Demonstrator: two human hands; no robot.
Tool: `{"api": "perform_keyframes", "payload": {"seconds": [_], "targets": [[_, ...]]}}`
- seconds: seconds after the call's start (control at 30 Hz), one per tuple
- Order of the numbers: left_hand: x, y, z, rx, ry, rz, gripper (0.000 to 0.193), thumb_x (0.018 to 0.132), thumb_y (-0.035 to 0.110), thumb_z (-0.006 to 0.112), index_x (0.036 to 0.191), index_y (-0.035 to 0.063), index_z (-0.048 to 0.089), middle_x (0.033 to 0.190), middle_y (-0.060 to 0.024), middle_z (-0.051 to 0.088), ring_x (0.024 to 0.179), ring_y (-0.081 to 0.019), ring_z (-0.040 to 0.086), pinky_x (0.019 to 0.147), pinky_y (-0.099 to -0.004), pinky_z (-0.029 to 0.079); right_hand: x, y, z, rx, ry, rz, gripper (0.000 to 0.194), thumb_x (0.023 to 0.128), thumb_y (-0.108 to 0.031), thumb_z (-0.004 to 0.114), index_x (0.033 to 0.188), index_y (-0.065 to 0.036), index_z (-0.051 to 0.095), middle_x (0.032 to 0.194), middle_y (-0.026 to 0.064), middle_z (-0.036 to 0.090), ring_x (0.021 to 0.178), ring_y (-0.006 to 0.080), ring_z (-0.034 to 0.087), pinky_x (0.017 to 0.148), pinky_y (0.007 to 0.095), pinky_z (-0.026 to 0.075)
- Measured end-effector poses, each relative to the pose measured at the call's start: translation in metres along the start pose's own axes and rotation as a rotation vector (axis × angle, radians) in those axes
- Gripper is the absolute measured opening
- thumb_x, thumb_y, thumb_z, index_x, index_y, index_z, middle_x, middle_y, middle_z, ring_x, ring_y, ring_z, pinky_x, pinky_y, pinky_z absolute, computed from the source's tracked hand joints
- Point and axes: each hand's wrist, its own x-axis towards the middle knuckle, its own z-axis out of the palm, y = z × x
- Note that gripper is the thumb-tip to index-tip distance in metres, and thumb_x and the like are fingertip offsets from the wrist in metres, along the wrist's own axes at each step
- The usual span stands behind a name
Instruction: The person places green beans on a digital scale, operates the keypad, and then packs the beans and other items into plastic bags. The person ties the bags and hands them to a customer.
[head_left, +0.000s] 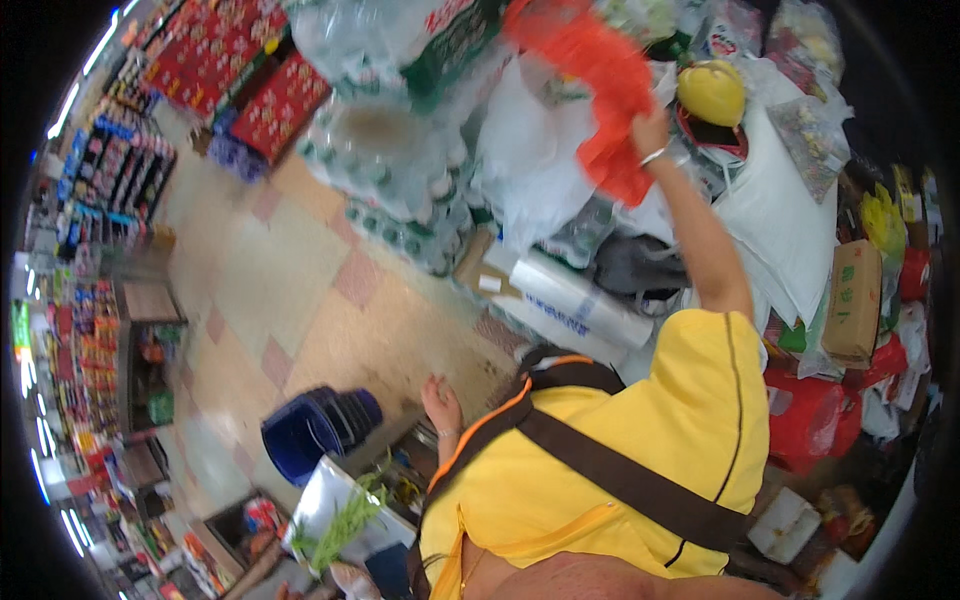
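Observation:
My right hand (651, 133), with a bracelet on its wrist, is stretched out at the upper right. It grips a red plastic bag (619, 97), which hangs loose and is blurred. Under the bag lie a white plastic bag (529, 150) and plastic-wrapped packs of bottles or cans (382, 161). Close to my right wrist, a yellow rounded fruit or object (711, 91) rests over a dark, red-edged flat item (712, 139). My left hand (441, 405) is low by my side, fingers loosely apart and nothing visible in it. Beyond it stand stacked dark blue bins (319, 431).
A roll of clear plastic (581, 304) lies before my chest. To the right are a white sack (787, 232), a cardboard box (853, 304) and red bags (810, 420). Green vegetables (341, 529) lie on a metal tray (319, 487). Stocked shelves (94, 337) line the far left.

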Motion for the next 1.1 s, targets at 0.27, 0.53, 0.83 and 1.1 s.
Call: {"api": "perform_keyframes", "payload": {"seconds": [0.27,0.53,0.83,1.1], "targets": [[0.022,0.017,-0.023,-0.070,-0.103,-0.047,0.026,0.077,0.003,0.052,0.103,0.0026,0.055,0.110,-0.0167,0.051,0.102,-0.0311,0.049,0.084,-0.0366,0.041,-0.082,-0.053,0.033,0.222,-0.071,-0.054,0.052,0.065,0.002,0.045,0.117,-0.003,0.047,0.107,0.0225,0.054,0.099,0.0382,0.051,0.088,0.0401,0.040],[0.017,0.022,-0.025,-0.012,-0.158,-0.093,0.028,0.077,0.001,0.052,0.104,0.0043,0.055,0.109,-0.0129,0.054,0.100,-0.0256,0.053,0.080,-0.0314,0.044,0.074,0.030,0.034,-0.330,-0.024,-0.210,0.033,0.070,-0.006,0.048,0.102,-0.004,0.055,0.079,0.0206,0.060,0.070,0.0336,0.058,0.063,0.0412,0.046],[-0.027,0.028,-0.013,-0.029,0.098,-0.230,0.025,0.067,0.003,0.052,0.092,0.0040,0.057,0.107,-0.0165,0.050,0.104,-0.0329,0.043,0.089,-0.0392,0.037,0.087,0.055,0.147,-0.333,-0.248,-0.379,0.029,0.073,-0.007,0.048,0.101,-0.003,0.055,0.078,0.0188,0.059,0.069,0.0307,0.057,0.064,0.0389,0.046],[-0.141,-0.058,-0.122,0.361,1.022,-0.667,0.032,0.065,0.004,0.054,0.097,0.0041,0.054,0.103,-0.0184,0.051,0.099,-0.0357,0.047,0.088,-0.0419,0.037,-0.080,0.010,0.153,-0.052,-0.461,-0.498,0.026,0.076,-0.008,0.048,0.100,-0.002,0.055,0.078,0.0172,0.059,0.069,0.0282,0.056,0.064,0.0369,0.046]]}}
